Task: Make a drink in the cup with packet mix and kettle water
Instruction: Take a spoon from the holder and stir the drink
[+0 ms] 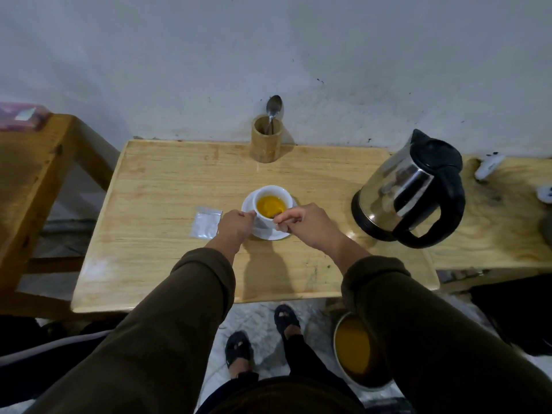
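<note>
**Stirring the drink, mix and water already in**

The wooden table [167,204] carries everything for the job. At about 3 o'clock from the cup stands the steel kettle [409,189], upright with its lid down, well apart from the hands. At 12 o'clock, against the wall, a bamboo holder [265,141] keeps one spare spoon [273,110]. At 9 o'clock the silver packet [206,224] lies flat, near the saucer but not touching it, and looks emptied.

At the middle of the table a white saucer [248,206] holds the white cup [273,207], upright and filled well up with an opaque yellow-orange liquid; the surface looks swirled, with a darker patch on its right side.

The left hand [236,224] is closed against the cup's left side, steadying it, probably at the handle, which is hidden. The right hand [304,224] pinches something thin at the cup's near rim; it seems to be a stirring spoon, though little of it shows.

The step in hand is, by my reading, stirring. Next calls for small, slow circles, the cup held firm, then lifting the spoon out without dripping.
</note>
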A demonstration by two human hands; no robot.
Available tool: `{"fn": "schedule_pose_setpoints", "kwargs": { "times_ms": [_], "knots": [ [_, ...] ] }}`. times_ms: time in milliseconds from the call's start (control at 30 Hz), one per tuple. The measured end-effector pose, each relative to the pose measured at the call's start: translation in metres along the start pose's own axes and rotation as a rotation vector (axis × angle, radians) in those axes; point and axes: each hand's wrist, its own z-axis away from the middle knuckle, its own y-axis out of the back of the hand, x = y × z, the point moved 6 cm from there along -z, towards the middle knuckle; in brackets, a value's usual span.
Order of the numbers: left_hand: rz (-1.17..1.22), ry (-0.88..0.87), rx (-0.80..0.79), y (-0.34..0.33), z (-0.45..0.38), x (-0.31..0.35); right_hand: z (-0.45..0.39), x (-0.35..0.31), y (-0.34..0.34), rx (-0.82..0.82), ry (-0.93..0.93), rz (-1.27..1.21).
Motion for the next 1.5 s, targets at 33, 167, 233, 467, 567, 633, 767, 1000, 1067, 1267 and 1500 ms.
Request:
{"fn": "schedule_pose_setpoints", "kwargs": {
  "times_ms": [33, 167, 233, 467, 567, 633, 767, 1000, 1067, 1267, 1500],
  "knots": [
    [-0.007, -0.002, -0.001, 0.0, 0.0, 0.0, 0.003, 0.005, 0.0, 0.002, -0.026, -0.023],
    [-0.005, -0.007, 0.003, -0.001, 0.001, -0.002, 0.016, 0.02, -0.001, 0.031, -0.142, -0.121],
    [-0.002, -0.012, 0.0, 0.0, 0.0, -0.003, 0.023, 0.025, -0.003, 0.043, -0.193, -0.176],
    [-0.025, -0.038, -0.007, -0.001, -0.001, -0.003, 0.037, 0.046, -0.012, 0.092, -0.258, -0.184],
    [-0.033, -0.029, -0.005, -0.001, -0.001, -0.004, 0.037, 0.06, -0.012, 0.148, -0.328, -0.171],
    [-0.019, -0.028, 0.002, -0.001, -0.002, -0.004, 0.034, 0.067, -0.012, 0.174, -0.339, -0.225],
    [0.018, -0.013, 0.014, -0.003, -0.001, -0.005, 0.027, 0.077, -0.008, 0.209, -0.342, -0.332],
    [0.096, 0.006, 0.043, -0.004, -0.002, -0.008, 0.01, 0.101, 0.009, 0.327, -0.479, -0.347],
    [0.101, 0.016, 0.062, -0.005, -0.002, -0.008, 0.005, 0.11, 0.011, 0.319, -0.537, -0.303],
    [0.093, 0.029, 0.137, -0.006, 0.001, -0.006, -0.01, 0.125, 0.017, 0.254, -0.6, -0.158],
    [0.173, 0.068, 0.188, -0.009, 0.002, -0.011, -0.024, 0.124, 0.014, 0.195, -0.577, -0.101]
  ]
}}
